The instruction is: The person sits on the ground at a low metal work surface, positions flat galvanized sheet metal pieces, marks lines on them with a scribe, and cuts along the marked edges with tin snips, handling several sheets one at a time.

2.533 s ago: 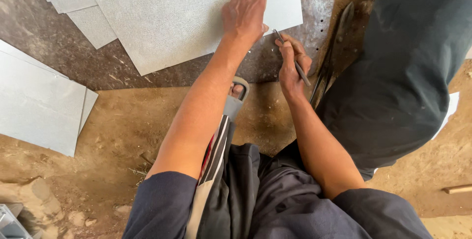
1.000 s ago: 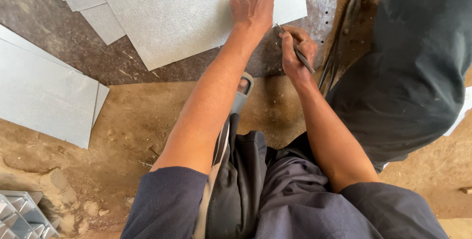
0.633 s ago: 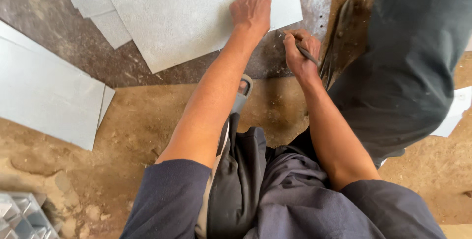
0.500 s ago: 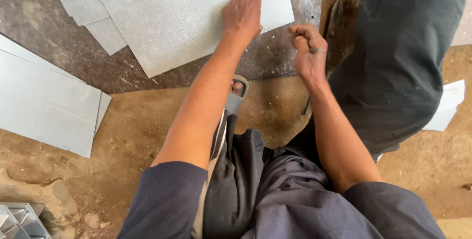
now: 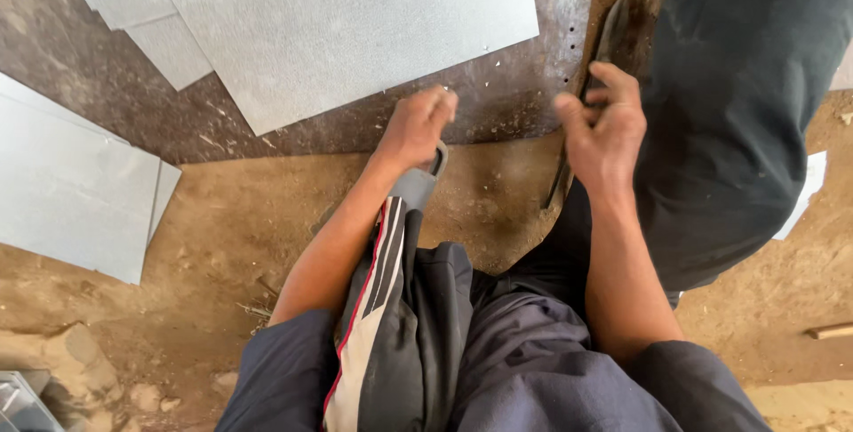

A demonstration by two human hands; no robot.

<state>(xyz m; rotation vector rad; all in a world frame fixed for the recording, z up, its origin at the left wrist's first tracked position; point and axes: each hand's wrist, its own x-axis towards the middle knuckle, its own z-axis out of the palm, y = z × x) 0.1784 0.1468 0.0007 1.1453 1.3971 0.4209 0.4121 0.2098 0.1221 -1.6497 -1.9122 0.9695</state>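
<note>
Setting: A person crouches over a dirt floor (image 5: 222, 219), seen from above, with a rusty dark metal base plate (image 5: 355, 130) laid flat on it as a cutting surface.

Landmark: A large pale grey sheet of metal (image 5: 355, 23) lies flat on the base plate, one corner pointing toward the person, apparently so its near edge stays within arm's reach.

Left hand: The left hand (image 5: 418, 125) hovers just below the sheet's near edge, off the metal, its fingers curled into a loose fist; nothing shows in its grip, though blur hides the fingertips.

Right hand: The right hand (image 5: 604, 125) sits to the right of the sheet's lower right corner, fingers closed around what looks like the handle of a long dark metal blade (image 5: 586, 103). What exactly it grips cannot be told, as the back of the hand covers the handle.

Blade: It runs along the base plate's right edge, upright on its narrow side, probably a fixed shear set where sheets can be fed into it.

Offcuts: Smaller grey metal pieces (image 5: 71, 183) lie left of the big sheet, some on the plate, some on the dirt, seemingly stacked aside out of the way.

Footwear: A grey sandal (image 5: 413, 188) rests on the dirt just below the left hand.

Clothing: dark trousers (image 5: 737, 112) cover the raised right knee beside the blade.
</note>
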